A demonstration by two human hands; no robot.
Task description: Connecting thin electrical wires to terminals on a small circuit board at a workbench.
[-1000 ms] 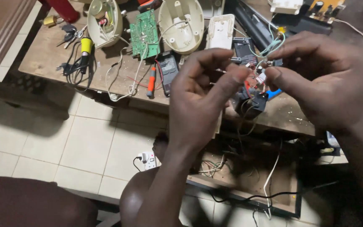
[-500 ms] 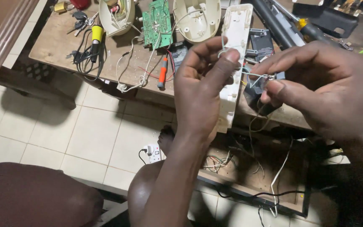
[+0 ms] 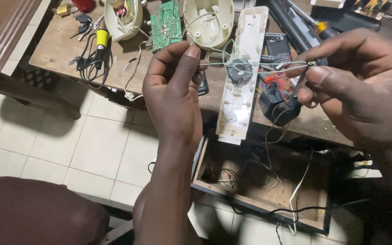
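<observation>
Wire [image 3: 250, 65] is now drawn taut between the two hands, which a moment ago sat bunched close together. The left hand [image 3: 174, 93] pinches one end, the right hand [image 3: 355, 86] the other, above the long white housing [image 3: 243, 72] on the table [image 3: 55, 50]. A black part [image 3: 277, 106] dangles beneath. Nearby lie a green circuit board [image 3: 166, 25], cream shells [image 3: 209, 20] and a yellow-handled tool [image 3: 101, 43]; nothing blocks the hands.

Looked like a home electronics repair bench set up on a tiled floor [image 3: 91, 149]: a worn wooden table [image 3: 60, 50] held a green circuit board [image 3: 165, 25] at 12 o'clock, opened cream plastic casings [image 3: 209, 22], loose wires, and a wire-filled wooden drawer [image 3: 259, 186] at 5 o'clock.
</observation>
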